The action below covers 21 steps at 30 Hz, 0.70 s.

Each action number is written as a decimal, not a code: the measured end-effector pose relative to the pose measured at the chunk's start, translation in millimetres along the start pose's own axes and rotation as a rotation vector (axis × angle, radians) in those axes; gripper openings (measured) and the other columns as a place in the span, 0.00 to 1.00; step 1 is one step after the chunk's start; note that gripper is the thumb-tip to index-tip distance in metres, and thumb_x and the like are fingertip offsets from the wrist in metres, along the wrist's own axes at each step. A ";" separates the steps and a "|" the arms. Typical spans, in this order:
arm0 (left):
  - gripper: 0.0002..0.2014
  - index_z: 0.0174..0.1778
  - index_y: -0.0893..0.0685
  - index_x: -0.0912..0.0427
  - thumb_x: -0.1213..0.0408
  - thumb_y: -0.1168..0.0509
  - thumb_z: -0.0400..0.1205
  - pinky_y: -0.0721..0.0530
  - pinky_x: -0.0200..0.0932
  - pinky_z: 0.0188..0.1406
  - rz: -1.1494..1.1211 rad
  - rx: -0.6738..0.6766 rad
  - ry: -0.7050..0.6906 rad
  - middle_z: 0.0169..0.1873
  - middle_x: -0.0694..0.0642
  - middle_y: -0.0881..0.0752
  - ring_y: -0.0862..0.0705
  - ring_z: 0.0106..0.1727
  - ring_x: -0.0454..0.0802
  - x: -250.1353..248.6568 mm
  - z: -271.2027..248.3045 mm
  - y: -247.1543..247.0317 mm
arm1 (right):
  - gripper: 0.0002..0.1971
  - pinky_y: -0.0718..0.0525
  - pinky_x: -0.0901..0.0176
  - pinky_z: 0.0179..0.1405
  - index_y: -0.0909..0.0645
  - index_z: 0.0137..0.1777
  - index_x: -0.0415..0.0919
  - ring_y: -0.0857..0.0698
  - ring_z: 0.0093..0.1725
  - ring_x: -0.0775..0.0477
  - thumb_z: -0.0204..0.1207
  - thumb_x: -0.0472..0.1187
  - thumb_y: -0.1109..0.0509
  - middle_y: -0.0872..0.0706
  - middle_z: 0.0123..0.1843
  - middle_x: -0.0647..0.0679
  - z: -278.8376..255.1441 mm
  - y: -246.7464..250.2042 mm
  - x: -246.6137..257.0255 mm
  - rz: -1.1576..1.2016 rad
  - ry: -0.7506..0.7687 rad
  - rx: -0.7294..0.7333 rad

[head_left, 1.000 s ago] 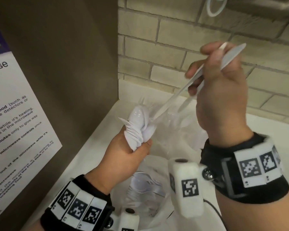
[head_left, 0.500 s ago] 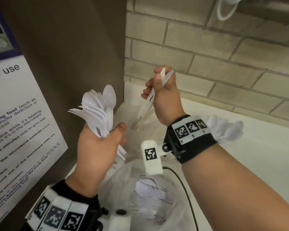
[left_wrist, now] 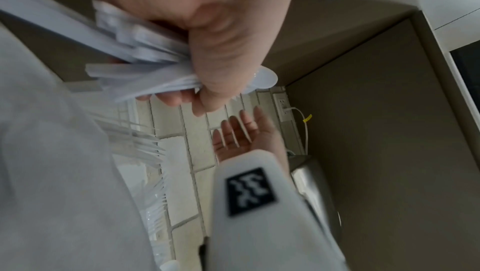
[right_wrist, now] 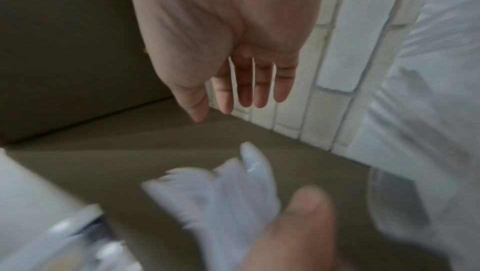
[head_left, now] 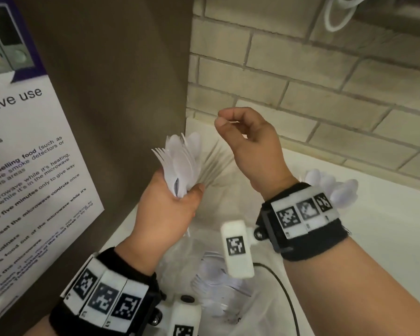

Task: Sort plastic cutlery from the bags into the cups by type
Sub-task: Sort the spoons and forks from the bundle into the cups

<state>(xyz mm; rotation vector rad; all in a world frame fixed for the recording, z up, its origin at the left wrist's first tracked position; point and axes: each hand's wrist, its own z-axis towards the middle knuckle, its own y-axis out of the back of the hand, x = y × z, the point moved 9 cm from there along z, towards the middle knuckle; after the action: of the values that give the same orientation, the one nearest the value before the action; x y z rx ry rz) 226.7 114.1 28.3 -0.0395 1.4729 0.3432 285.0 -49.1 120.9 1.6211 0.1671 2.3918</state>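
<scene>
My left hand grips a fanned bundle of white plastic spoons and forks by the handles, heads up, beside the brown panel. The left wrist view shows the same bundle clamped under my thumb. My right hand hovers just right of and above the bundle, fingers relaxed and holding nothing; its straight fingers show in the right wrist view. Behind and below it stands a clear cup of knives. A cup of spoons pokes out behind my right wrist. A clear bag with more cutlery lies below my hands.
A brown panel with a microwave notice closes off the left side. A pale brick wall runs along the back of the white counter. A black cable trails over the bag.
My right hand held two knives over the clear cup and is now empty and raised slightly. My left hand has brought its bundle right, closer to the right hand.
</scene>
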 end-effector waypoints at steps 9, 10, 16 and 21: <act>0.12 0.51 0.18 0.41 0.64 0.31 0.78 0.16 0.39 0.30 -0.124 0.200 -0.048 0.32 0.42 0.13 0.15 0.33 0.44 -14.9 -7.6 -25.8 | 0.13 0.26 0.76 0.41 0.16 0.62 0.52 0.21 0.33 0.65 0.80 0.48 0.32 0.21 0.43 0.60 -55.5 -23.3 21.9 -0.251 0.049 0.405; 0.14 0.50 0.18 0.39 0.66 0.31 0.80 0.15 0.41 0.31 -0.167 0.231 -0.031 0.31 0.43 0.14 0.16 0.32 0.45 -15.1 -9.3 -28.5 | 0.14 0.27 0.76 0.43 0.17 0.65 0.50 0.21 0.34 0.68 0.82 0.45 0.35 0.22 0.44 0.61 -57.1 -22.5 20.8 -0.247 0.040 0.420; 0.15 0.53 0.20 0.47 0.73 0.31 0.78 0.18 0.37 0.30 -0.270 0.392 -0.104 0.29 0.41 0.14 0.17 0.29 0.36 -28.0 -18.1 -42.1 | 0.22 0.26 0.77 0.41 0.18 0.65 0.55 0.23 0.35 0.64 0.71 0.44 0.22 0.26 0.40 0.59 -57.8 -16.2 23.6 -0.394 0.072 0.414; 0.21 0.58 0.21 0.49 0.74 0.28 0.74 0.18 0.28 0.44 -0.275 0.413 -0.159 0.41 0.36 0.10 0.12 0.47 0.33 -36.2 -22.0 -46.1 | 0.07 0.29 0.79 0.39 0.13 0.51 0.50 0.23 0.35 0.68 0.74 0.40 0.26 0.23 0.35 0.59 -56.8 -10.8 27.0 -0.417 0.103 0.326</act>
<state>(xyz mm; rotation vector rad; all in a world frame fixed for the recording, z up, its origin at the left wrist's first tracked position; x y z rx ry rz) 214.9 57.8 53.0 0.1137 1.3352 -0.1799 224.5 -29.0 121.3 1.4074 0.8629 2.1974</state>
